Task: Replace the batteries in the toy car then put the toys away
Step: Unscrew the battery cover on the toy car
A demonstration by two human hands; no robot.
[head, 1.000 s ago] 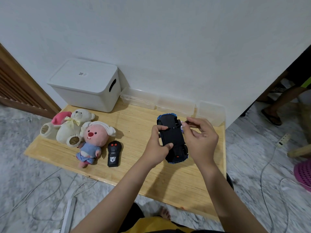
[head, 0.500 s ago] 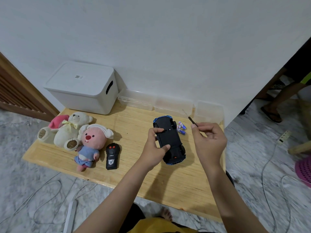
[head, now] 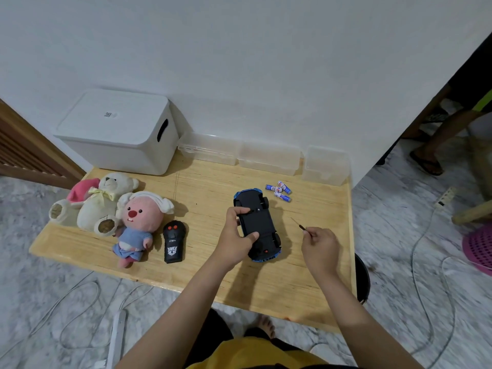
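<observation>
Left grip (head: 237, 233) on upturned toy car (head: 257, 225)

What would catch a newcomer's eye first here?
The toy car lies upside down mid-table, gripped by the left hand, while the right hand holds a thin screwdriver beside it. Loose batteries lie behind the car, and two stuffed toys lie at the table's left.
</observation>
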